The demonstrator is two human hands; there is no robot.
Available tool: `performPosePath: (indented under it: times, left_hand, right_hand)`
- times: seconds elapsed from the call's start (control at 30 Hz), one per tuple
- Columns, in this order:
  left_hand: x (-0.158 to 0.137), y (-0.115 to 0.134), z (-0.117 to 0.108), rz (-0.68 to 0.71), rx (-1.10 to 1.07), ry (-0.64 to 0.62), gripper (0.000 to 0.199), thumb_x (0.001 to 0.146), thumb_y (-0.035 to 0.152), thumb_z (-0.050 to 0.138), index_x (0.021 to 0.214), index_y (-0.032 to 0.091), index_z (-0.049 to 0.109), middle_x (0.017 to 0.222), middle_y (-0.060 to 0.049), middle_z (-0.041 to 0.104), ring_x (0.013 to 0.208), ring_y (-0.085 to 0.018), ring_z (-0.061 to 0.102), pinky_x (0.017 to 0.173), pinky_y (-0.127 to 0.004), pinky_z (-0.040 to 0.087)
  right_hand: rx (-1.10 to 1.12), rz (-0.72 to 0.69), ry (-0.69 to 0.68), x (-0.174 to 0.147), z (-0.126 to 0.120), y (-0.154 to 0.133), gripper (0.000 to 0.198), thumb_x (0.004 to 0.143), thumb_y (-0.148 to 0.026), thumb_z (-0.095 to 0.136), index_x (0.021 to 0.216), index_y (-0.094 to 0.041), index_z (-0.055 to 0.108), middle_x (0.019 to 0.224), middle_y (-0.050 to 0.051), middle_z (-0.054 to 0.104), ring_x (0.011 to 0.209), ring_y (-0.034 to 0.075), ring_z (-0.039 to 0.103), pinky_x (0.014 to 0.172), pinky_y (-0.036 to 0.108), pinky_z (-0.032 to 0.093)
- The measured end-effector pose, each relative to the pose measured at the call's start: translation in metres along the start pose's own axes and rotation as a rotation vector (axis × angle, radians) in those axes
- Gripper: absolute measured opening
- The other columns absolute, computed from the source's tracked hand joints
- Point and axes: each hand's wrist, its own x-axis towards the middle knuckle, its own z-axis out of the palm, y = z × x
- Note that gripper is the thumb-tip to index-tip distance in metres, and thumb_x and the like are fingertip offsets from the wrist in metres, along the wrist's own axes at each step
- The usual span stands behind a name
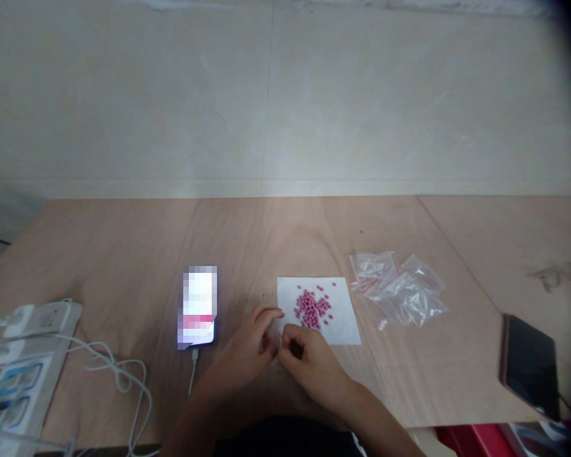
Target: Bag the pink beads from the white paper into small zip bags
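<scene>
My left hand [258,339] and my right hand [311,360] meet at the near left corner of a white sheet of paper [345,327]. A small pale, see-through piece of plastic [278,340] shows between the fingertips; most of it is hidden. The right thumb and index finger pinch it, while the left thumb presses from the other side with the left index finger stretched over the paper's edge. Many small pink pellets [309,308] lie heaped on the paper, several scattered around the heap. Right of the paper lies a loose pile of clear zip bags [404,292] with red seal lines.
A lit phone [198,304] on a charging cable lies left of my hands. Power strips [52,362] and tangled white cables [124,368] fill the left side. A dark phone [530,365] lies at the right edge. The wooden table [238,241] runs back to a wall.
</scene>
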Motion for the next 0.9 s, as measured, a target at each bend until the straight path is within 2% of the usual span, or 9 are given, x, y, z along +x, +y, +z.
performPosePath:
  times: [0.07, 0.2, 0.33, 0.47, 0.57, 0.67, 0.77, 0.83, 0.9]
  left_hand:
    - [0.001, -0.004, -0.002, 0.009, 0.021, 0.015, 0.042, 0.068, -0.002, 0.04, 0.1, 0.02, 0.055, 0.117, -0.006, 0.052, 0.091, -0.016, 0.055, 0.07, -0.027, 0.045]
    - [0.001, -0.005, -0.004, 0.019, 0.023, 0.033, 0.032, 0.07, -0.002, 0.04, 0.088, 0.019, 0.057, 0.107, -0.004, 0.058, 0.091, -0.016, 0.056, 0.069, -0.026, 0.045]
    - [0.0, 0.001, 0.0, 0.035, 0.008, 0.081, 0.019, 0.077, 0.005, 0.043, 0.084, 0.019, 0.055, 0.096, -0.002, 0.059, 0.08, -0.014, 0.056, 0.066, -0.025, 0.044]
    - [-0.002, 0.005, 0.0, 0.067, -0.003, 0.039, 0.024, 0.075, 0.005, 0.045, 0.091, 0.019, 0.056, 0.095, -0.002, 0.057, 0.078, -0.013, 0.055, 0.065, -0.023, 0.044]
    - [-0.005, 0.003, -0.006, 0.095, 0.022, 0.017, 0.036, 0.068, -0.003, 0.041, 0.091, 0.02, 0.057, 0.1, -0.002, 0.056, 0.085, -0.013, 0.055, 0.067, -0.023, 0.043]
    - [-0.009, 0.003, -0.013, 0.123, 0.044, -0.008, 0.035, 0.069, -0.004, 0.039, 0.087, 0.02, 0.058, 0.1, -0.002, 0.058, 0.089, -0.014, 0.056, 0.074, -0.025, 0.044]
    - [-0.015, 0.009, -0.017, 0.142, 0.08, -0.034, 0.026, 0.079, 0.006, 0.043, 0.091, 0.021, 0.059, 0.099, -0.002, 0.06, 0.096, -0.016, 0.055, 0.084, -0.029, 0.044]
    - [-0.021, 0.013, -0.017, 0.148, 0.111, -0.064, 0.021, 0.081, 0.019, 0.051, 0.101, 0.023, 0.058, 0.107, -0.004, 0.058, 0.104, -0.019, 0.052, 0.092, -0.034, 0.041]
    - [-0.027, 0.013, -0.013, 0.174, 0.128, -0.095, 0.041, 0.075, 0.031, 0.063, 0.115, 0.024, 0.051, 0.119, -0.006, 0.053, 0.115, -0.023, 0.045, 0.099, -0.038, 0.037]
  right_hand:
    - [-0.092, 0.034, 0.05, 0.0, -0.001, 0.001, 0.018, 0.063, -0.01, 0.046, 0.052, -0.02, 0.037, 0.05, -0.005, 0.041, 0.05, 0.01, 0.039, 0.049, 0.022, 0.025]
    - [-0.227, 0.087, 0.09, -0.001, -0.002, 0.003, 0.016, 0.066, -0.012, 0.049, 0.054, -0.019, 0.04, 0.052, -0.003, 0.045, 0.052, 0.011, 0.042, 0.051, 0.023, 0.025]
    - [-0.301, 0.113, 0.051, -0.001, 0.001, 0.006, 0.014, 0.076, -0.023, 0.049, 0.063, -0.018, 0.049, 0.059, 0.001, 0.055, 0.055, 0.012, 0.047, 0.052, 0.023, 0.027]
    - [-0.356, 0.114, 0.034, 0.003, 0.003, 0.01, 0.01, 0.076, -0.021, 0.05, 0.068, -0.017, 0.054, 0.064, 0.004, 0.06, 0.058, 0.013, 0.05, 0.053, 0.023, 0.026]
    - [-0.357, 0.106, 0.073, 0.003, 0.003, 0.012, 0.01, 0.071, -0.018, 0.054, 0.061, -0.017, 0.054, 0.06, 0.003, 0.058, 0.058, 0.014, 0.049, 0.053, 0.023, 0.026]
    - [-0.316, 0.078, 0.116, -0.001, 0.002, 0.011, 0.014, 0.068, -0.019, 0.056, 0.056, -0.018, 0.052, 0.055, 0.001, 0.054, 0.055, 0.013, 0.045, 0.052, 0.024, 0.025]
    - [-0.238, 0.072, 0.119, -0.006, 0.002, 0.009, 0.017, 0.068, -0.018, 0.055, 0.052, -0.017, 0.05, 0.051, -0.001, 0.05, 0.052, 0.012, 0.042, 0.05, 0.024, 0.025]
    - [-0.167, 0.086, 0.109, -0.007, 0.002, 0.008, 0.02, 0.069, -0.017, 0.054, 0.05, -0.017, 0.048, 0.049, -0.003, 0.045, 0.05, 0.011, 0.04, 0.049, 0.023, 0.025]
    - [-0.1, 0.101, 0.1, -0.008, 0.001, 0.006, 0.023, 0.071, -0.017, 0.051, 0.049, -0.017, 0.046, 0.047, -0.004, 0.041, 0.049, 0.01, 0.038, 0.048, 0.022, 0.024]
